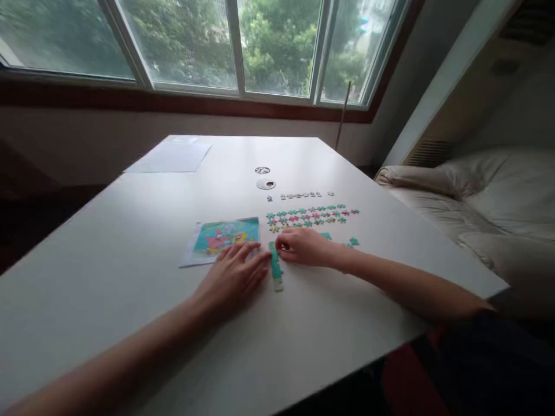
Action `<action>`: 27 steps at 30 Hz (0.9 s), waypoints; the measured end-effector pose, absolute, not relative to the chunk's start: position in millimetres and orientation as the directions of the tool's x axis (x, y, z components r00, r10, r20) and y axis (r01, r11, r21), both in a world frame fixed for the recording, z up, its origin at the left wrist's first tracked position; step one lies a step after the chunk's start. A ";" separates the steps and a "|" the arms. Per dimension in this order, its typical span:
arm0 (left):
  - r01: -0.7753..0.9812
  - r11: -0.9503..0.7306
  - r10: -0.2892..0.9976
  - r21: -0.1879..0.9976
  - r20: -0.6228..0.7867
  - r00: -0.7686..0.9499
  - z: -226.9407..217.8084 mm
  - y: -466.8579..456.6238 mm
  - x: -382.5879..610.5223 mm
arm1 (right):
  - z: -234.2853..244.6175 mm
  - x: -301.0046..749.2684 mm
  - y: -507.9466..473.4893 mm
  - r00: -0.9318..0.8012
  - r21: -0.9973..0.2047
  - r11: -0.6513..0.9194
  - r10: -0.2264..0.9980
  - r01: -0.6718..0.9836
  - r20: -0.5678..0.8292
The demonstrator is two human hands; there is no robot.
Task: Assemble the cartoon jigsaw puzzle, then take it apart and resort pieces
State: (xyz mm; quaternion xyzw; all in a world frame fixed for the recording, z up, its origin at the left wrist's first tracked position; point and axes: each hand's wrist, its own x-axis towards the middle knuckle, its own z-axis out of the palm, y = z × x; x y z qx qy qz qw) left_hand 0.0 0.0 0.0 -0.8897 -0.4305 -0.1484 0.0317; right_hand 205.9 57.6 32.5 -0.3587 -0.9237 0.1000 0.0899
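A short joined strip of teal puzzle pieces lies on the white table, running towards me. My left hand rests flat beside it on the left, fingers stretched out and touching the strip's upper end. My right hand is curled at the top of the strip, fingertips pinched on a piece there. A printed cartoon picture lies just left of the hands. Rows of loose teal and pink pieces are spread beyond the right hand, with a few more near its wrist.
A row of pale pieces lies farther back, near two round cable grommets. A sheet of paper sits at the far left corner. A bed with pillows stands to the right, and windows span the far wall.
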 end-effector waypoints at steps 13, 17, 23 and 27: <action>0.656 -0.740 0.655 0.150 0.382 0.652 9.9 -5.1 3.8 | 39.6 264.9 66.7 -0.758 -0.379 0.745 0.635 0.548 0.152; 0.508 -0.835 0.545 0.211 0.446 0.710 14.9 -11.9 8.3 | 46.9 299.8 69.2 -0.704 -0.364 0.676 0.706 0.641 0.073; 0.464 -0.863 0.502 0.200 0.455 0.736 15.4 -18.1 8.0 | 55.7 332.8 64.3 -0.628 -0.364 0.568 0.775 0.738 -0.064; 0.455 -0.870 0.490 0.191 0.448 0.748 14.9 -17.2 6.4 | 60.4 341.3 59.6 -0.618 -0.423 0.511 0.770 0.748 -0.163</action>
